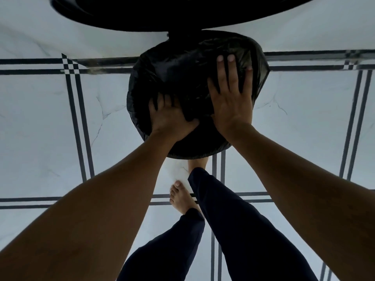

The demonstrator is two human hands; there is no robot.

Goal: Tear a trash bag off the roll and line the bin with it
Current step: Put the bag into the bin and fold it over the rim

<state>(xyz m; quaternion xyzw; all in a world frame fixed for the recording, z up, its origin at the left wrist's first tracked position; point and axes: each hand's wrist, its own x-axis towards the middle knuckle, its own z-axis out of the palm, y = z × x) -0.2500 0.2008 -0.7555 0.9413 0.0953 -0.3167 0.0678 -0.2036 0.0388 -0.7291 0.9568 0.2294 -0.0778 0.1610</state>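
Observation:
A round bin stands on the tiled floor right below me, covered by a glossy black trash bag that spreads over its mouth and down its rim. My left hand presses into the bag at the near-left side, fingers curled into the plastic. My right hand lies flat on the bag at the right, fingers spread. The roll is not in view.
The floor is white marble-look tile with dark double stripes. A large dark round object hangs over the top of the view, just behind the bin. My legs in dark trousers and a bare foot stand close to the bin.

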